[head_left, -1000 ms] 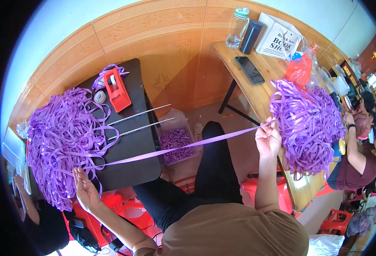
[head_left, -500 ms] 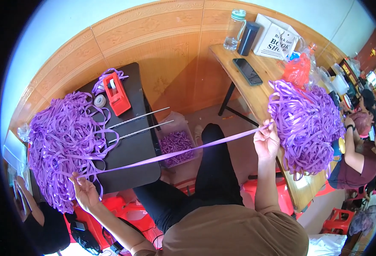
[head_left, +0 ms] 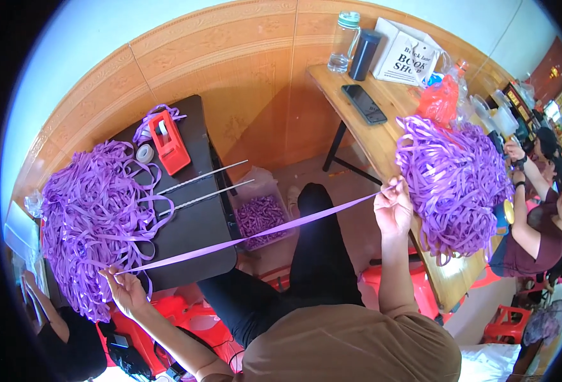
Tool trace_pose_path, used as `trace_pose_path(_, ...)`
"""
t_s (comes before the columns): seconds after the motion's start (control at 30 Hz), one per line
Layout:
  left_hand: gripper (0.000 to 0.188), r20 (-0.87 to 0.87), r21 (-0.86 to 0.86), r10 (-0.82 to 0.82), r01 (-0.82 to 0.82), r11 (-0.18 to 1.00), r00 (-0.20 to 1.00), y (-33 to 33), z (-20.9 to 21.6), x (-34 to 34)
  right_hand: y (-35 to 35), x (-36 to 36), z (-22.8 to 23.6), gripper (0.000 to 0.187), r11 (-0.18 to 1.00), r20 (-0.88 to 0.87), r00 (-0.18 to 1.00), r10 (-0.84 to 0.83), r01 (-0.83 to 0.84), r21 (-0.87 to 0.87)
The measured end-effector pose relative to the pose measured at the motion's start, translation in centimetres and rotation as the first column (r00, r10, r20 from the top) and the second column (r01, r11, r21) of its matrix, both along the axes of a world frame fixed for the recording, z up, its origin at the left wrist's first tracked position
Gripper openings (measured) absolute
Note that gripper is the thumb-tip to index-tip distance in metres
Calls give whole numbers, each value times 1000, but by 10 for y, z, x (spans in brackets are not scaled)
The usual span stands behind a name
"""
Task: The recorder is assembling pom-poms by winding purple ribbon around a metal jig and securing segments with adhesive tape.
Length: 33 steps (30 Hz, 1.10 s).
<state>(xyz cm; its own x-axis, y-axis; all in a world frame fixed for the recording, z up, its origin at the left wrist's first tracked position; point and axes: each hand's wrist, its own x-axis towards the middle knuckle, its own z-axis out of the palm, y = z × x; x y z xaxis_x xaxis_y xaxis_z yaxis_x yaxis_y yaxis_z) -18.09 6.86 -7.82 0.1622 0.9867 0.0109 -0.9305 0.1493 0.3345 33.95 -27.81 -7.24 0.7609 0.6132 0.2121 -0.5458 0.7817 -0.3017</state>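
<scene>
A long purple ribbon [head_left: 274, 230] stretches across my lap between my two hands. My left hand [head_left: 127, 291] pinches its left end beside a large heap of purple ribbon [head_left: 83, 210] on the black table [head_left: 195, 239]. At the right, higher up, my right hand [head_left: 394, 209] pinches the other end, close to a second purple ribbon pile [head_left: 453, 184] on the wooden table [head_left: 389, 137]. Two thin twisted metal rods [head_left: 220, 191] stick out over the black table's edge, their left ends near the left heap.
A red tape dispenser [head_left: 169, 143] and a tape roll [head_left: 144, 153] sit on the black table. Between the tables stands a clear bin [head_left: 265, 216] of small purple pieces. The wooden table carries a phone [head_left: 364, 104], bottle [head_left: 343, 41], black tumbler [head_left: 365, 56] and paper bag [head_left: 405, 54]. Other people sit at both sides.
The ribbon hangs slightly slacker at the middle and shows more of its flat side. Both hands stay pinched on it, nearly in place; the view has shifted a little.
</scene>
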Motion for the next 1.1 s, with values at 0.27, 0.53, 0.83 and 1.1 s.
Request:
trace_pose_path(0.27,23,-300,-15,248,-265,964,921,-10,9,11,5,-3,3,11,998,-49,998,-47,44,-51)
trace_pose_path(0.53,39,-252,101,125,-103,990,960,-10,10,7,6,-6,3,12,995,-61,996,-58,53,-83)
trace_pose_path(0.83,49,-162,147,-6,30,989,987,-14,13,5,0,2,-2,13,996,-26,999,-37,35,-82)
trace_pose_path(1.1,24,223,48,-208,202,978,952,-23,29,8,-4,4,-3,13,999,-29,1000,-4,2,-48)
